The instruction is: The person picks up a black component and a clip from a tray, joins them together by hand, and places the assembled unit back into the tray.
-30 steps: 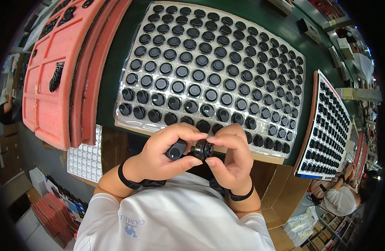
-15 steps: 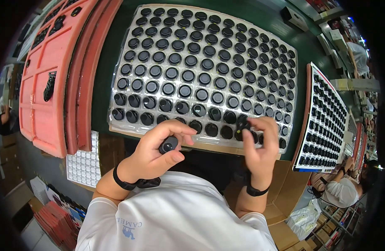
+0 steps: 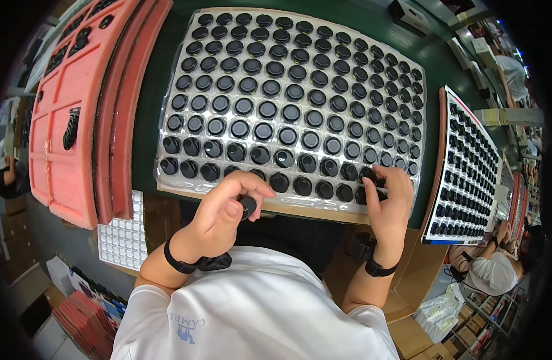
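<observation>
A clear plastic tray (image 3: 195, 185) full of black round cylindrical parts (image 3: 267, 110) lies in front of me. Most rows show flat grey-topped faces; the nearest two rows show darker, taller ends. My left hand (image 3: 215, 215) is just off the tray's front edge, its fingers curled around one loose black cylindrical part (image 3: 248, 207). At the tray's front right corner, my right hand (image 3: 393, 201) has thumb and fingers closed about another black cylindrical part (image 3: 368, 173) in the second row from the front. The fingers partly hide that part and its neighbours.
Pink foam trays (image 3: 60, 174) are stacked at the left, with a few black pieces on them. A second filled white tray (image 3: 439, 225) stands at the right. An empty white tray (image 3: 123, 240) sits low at the left. Cardboard (image 3: 417, 264) is below right; a person (image 3: 489, 267) sits beyond.
My right hand has moved right along the tray's front; the dark piece it held above the tray is now down among the rows. My left hand has turned slightly, still holding its part.
</observation>
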`<action>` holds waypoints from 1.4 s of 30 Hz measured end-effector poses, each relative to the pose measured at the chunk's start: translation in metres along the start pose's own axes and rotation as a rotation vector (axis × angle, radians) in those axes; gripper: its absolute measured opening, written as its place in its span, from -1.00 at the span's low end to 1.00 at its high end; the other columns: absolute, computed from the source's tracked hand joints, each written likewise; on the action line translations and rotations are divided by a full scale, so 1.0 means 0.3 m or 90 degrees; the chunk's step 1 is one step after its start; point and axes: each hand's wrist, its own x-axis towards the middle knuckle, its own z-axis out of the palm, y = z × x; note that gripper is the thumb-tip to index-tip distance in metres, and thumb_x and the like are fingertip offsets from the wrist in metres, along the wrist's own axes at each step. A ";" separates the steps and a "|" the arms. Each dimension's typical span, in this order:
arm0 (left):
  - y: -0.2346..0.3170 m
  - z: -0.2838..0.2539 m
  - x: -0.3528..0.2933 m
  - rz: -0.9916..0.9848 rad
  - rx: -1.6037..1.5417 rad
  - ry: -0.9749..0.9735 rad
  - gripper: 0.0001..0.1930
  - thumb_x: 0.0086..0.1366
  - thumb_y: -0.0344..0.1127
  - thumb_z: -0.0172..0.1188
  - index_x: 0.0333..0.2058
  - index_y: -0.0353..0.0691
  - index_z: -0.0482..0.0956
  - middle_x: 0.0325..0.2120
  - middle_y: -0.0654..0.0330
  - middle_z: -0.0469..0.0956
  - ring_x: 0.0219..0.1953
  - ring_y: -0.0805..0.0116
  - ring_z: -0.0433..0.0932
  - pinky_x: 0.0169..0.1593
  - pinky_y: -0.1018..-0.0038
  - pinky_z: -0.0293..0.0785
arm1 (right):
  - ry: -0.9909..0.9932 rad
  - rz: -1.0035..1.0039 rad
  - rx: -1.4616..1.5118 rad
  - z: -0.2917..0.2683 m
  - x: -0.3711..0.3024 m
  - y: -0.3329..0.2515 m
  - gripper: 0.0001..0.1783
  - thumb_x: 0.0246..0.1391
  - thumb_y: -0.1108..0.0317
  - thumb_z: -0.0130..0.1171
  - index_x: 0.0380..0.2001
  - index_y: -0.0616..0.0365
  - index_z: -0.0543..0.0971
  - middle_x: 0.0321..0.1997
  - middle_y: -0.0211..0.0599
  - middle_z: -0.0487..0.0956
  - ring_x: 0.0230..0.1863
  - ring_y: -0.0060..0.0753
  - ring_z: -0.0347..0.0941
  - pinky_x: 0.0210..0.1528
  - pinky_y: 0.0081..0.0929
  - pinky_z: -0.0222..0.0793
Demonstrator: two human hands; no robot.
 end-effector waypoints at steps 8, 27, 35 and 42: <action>0.017 0.028 0.023 -0.072 0.007 -0.043 -0.21 0.31 0.31 -0.38 0.09 -0.43 0.16 -0.56 0.19 0.38 -0.50 0.49 0.34 -0.36 0.59 0.32 | -0.088 -0.178 0.395 0.023 0.009 -0.204 -0.70 -0.22 0.40 0.32 -0.32 0.20 0.56 -0.33 -0.23 0.48 -0.30 -0.23 0.37 -0.26 -0.38 0.26; -0.012 0.009 0.013 -0.094 0.017 -0.069 -0.27 0.31 0.25 -0.20 0.13 -0.36 0.20 -0.60 0.25 0.37 -0.56 0.55 0.30 -0.43 0.63 0.21 | 0.008 0.025 0.233 -0.041 -0.006 -0.065 -0.72 -0.17 0.51 0.26 -0.28 0.23 0.54 -0.31 -0.22 0.46 -0.35 -0.34 0.33 -0.25 -0.49 0.26; -0.008 0.015 0.011 -0.100 0.033 -0.070 -0.26 0.29 0.29 -0.22 0.06 -0.36 0.29 -0.60 0.27 0.36 -0.55 0.56 0.30 -0.44 0.64 0.21 | 0.034 0.017 -0.004 -0.045 -0.010 0.087 -0.74 -0.16 0.59 0.22 -0.30 0.20 0.53 -0.32 -0.29 0.44 -0.35 -0.36 0.31 -0.27 -0.50 0.24; -0.004 0.028 0.018 -0.084 0.013 -0.047 -0.36 0.29 0.14 -0.04 -0.01 -0.43 0.34 -0.47 0.16 0.44 -0.53 0.51 0.35 -0.36 0.60 0.32 | 0.048 0.067 0.183 -0.074 -0.018 -0.028 -0.73 -0.19 0.53 0.27 -0.32 0.21 0.53 -0.32 -0.18 0.49 -0.30 -0.18 0.40 -0.23 -0.37 0.32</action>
